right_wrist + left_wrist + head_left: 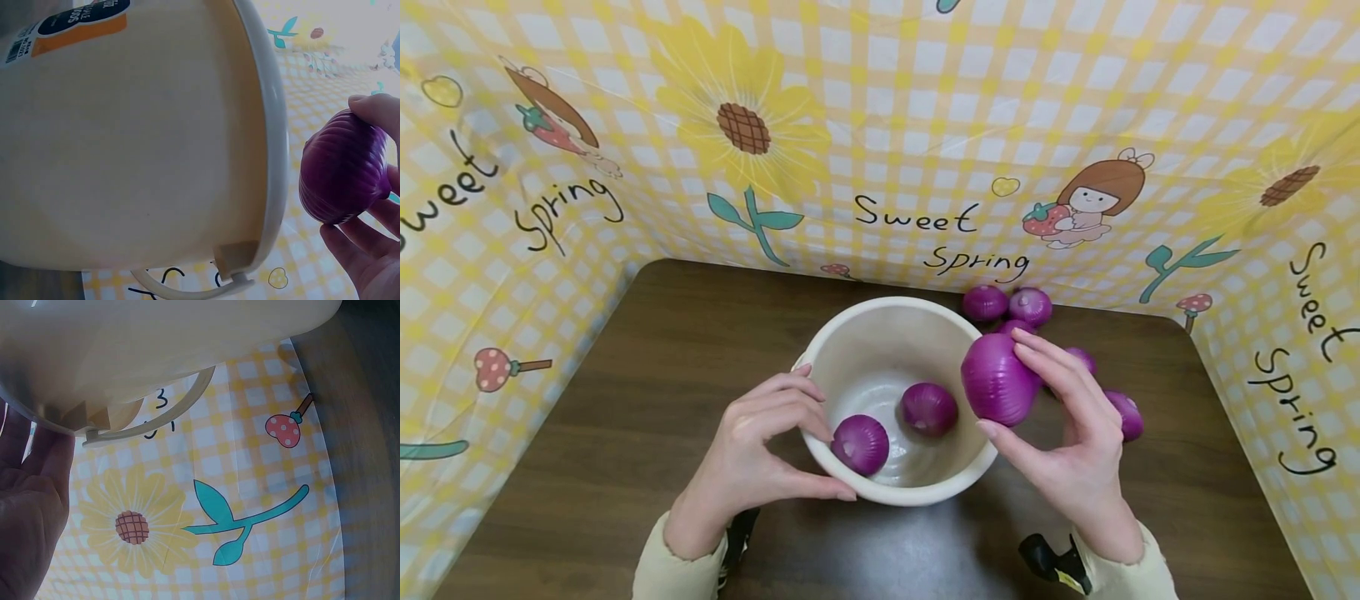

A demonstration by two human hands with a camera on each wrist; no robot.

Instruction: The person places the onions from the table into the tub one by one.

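A cream bucket (901, 493) stands upright on the table, with one red onion (929, 409) at the middle of its bottom and another red onion (861, 445) by its left wall. On the bucket's left side, my left hand (767, 450) grips the rim, thumb along the front. My right hand (1071, 425) holds a red onion (998, 380) between thumb and fingers, above the bucket's right rim. In the right wrist view, this same onion (344, 169) is up beside the rim, apart from it.
Behind and right of the bucket lie several more red onions, among them one at the back (1031, 307) and one farther right (1126, 415). A bucket handle (169, 415) hangs at the side. Yellow checked cloth (910, 108) walls in the brown table (700, 333).
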